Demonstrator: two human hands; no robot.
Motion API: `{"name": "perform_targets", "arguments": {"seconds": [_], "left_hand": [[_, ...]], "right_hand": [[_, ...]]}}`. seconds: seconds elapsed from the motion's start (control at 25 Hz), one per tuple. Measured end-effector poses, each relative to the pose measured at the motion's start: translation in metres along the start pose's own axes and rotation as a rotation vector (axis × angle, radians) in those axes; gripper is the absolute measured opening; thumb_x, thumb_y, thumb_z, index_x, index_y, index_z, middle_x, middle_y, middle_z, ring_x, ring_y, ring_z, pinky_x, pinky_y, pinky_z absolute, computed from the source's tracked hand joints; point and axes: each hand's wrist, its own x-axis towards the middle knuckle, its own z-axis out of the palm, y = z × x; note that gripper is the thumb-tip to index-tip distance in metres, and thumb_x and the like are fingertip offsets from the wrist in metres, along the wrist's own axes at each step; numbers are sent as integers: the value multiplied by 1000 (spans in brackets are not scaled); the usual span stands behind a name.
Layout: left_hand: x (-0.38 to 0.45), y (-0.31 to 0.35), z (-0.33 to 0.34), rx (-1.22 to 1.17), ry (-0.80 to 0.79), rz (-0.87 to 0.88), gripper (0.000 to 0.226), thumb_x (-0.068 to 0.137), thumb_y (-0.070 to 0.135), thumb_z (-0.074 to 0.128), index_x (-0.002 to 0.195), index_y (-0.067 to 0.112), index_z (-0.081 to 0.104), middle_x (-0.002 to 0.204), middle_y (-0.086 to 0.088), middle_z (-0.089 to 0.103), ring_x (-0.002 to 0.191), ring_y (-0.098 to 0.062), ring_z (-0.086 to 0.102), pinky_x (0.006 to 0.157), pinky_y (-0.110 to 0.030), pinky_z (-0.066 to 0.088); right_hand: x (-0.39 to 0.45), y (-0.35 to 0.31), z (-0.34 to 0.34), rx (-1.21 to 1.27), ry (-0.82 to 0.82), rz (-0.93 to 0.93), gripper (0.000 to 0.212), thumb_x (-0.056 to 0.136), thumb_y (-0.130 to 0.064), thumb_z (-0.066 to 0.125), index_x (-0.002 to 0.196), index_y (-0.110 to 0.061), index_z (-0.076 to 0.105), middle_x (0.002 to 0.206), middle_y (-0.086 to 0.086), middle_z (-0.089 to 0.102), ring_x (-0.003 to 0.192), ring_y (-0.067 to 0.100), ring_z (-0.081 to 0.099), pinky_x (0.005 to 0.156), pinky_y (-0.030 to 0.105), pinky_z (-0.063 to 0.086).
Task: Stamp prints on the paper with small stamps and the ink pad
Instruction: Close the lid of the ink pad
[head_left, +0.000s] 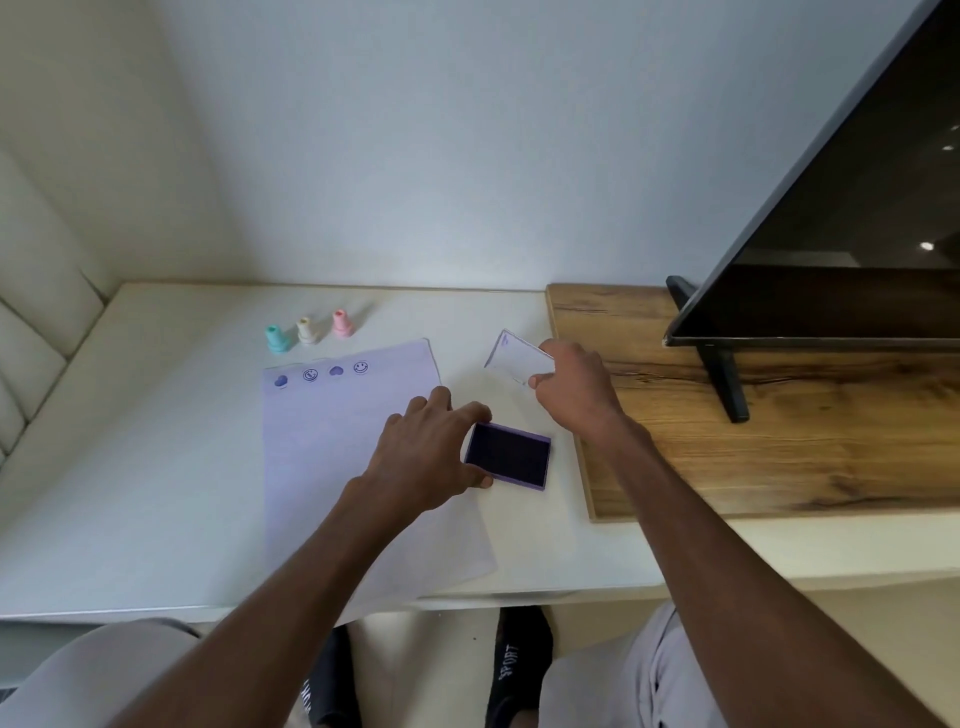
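A sheet of lined paper (343, 457) lies on the white table (156, 467), with several purple prints in a row along its far edge. Beyond the paper stand three small stamps: teal (276, 339), cream (306, 330) and pink (341, 323). The open purple ink pad (511, 456) sits at the paper's right edge. My left hand (431, 452) grips its left side between fingers and thumb. My right hand (576, 389) holds the pad's clear lid (517, 356) lifted above the table, to the pad's far right.
A wooden board (779, 447) covers the table's right part and carries a dark TV screen (857, 208) on a black stand (722, 374). A padded cream seat back (31, 338) is at the left. My knees and dark socks show below the table's front edge.
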Motion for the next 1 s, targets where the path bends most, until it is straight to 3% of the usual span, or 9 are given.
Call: {"name": "perform_targets", "arguments": {"seconds": [0.12,0.24,0.4,0.56,0.88,1.0], "left_hand": [[3,-2,3,26,53,-26,80,82,59,73,150,36,38,130,-3,46,121,-25,46,92,-37,43],[5,-6,6,34,65,-63,90,81,64,71,154,30,31,142,-3,39,127,-26,41,98,-39,44],[3,-14,9,62,52,-85,94,81,68,68,156,29,26,152,-2,30,134,-26,34,103,-42,41],[2,-25,-1,80,-13,-109,99,76,64,76,155,29,27,150,-2,31,134,-28,34,104,-44,40],[8,-16,-2,-2,60,-95,76,87,56,69,153,38,35,131,-4,42,122,-27,42,94,-42,44],[7,-20,0,-15,47,-124,73,84,64,68,147,45,36,128,-1,40,119,-27,40,88,-46,46]], "right_hand": [[-1,-2,-5,231,-23,49,28,89,-7,58,114,-15,68,114,10,74,88,28,75,62,32,60],[-5,-10,-13,622,-130,180,45,93,-2,49,128,-23,67,101,7,79,84,25,79,61,28,57],[-9,-13,-19,987,-219,320,20,107,-26,50,120,-27,66,101,12,81,91,29,76,71,34,57],[-12,-10,-18,970,-245,325,34,103,-46,54,127,-25,65,101,10,81,90,24,75,72,35,58],[-35,-16,-19,959,-373,379,47,103,-54,49,129,-17,63,107,13,79,88,22,72,72,34,57],[-45,-16,-20,732,-341,265,36,105,-47,48,129,-24,63,113,6,77,100,17,72,86,39,58]]}}
